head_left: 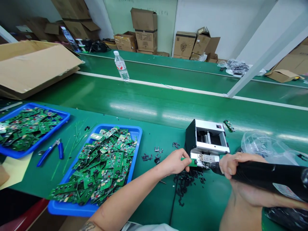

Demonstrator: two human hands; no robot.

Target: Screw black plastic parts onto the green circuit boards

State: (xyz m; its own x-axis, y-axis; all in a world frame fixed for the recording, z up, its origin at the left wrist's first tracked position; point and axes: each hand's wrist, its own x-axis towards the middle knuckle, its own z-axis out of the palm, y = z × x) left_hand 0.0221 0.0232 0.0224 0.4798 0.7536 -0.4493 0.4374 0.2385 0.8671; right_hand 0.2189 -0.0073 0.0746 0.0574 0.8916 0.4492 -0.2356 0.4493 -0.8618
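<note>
My left hand (175,161) pinches a small green circuit board (193,162) between thumb and fingers, at the front of a silver and black screw feeder (213,146). My right hand (229,165) is wrapped round the front of a black electric screwdriver (267,175), which lies nearly level. Its tip points left at the feeder's metal front block (206,159), close to the board; whether it touches cannot be made out. Loose black plastic clips (185,186) lie below my hands, and several more (157,157) are left of the feeder.
A blue tray (137,154) heaped with circuit boards stands left of my left arm; a second blue tray (65,119) lies farther left. Blue cutters (49,154) rest between them. A water bottle (122,66) stands on the far rail. Clear plastic bags (267,146) lie right.
</note>
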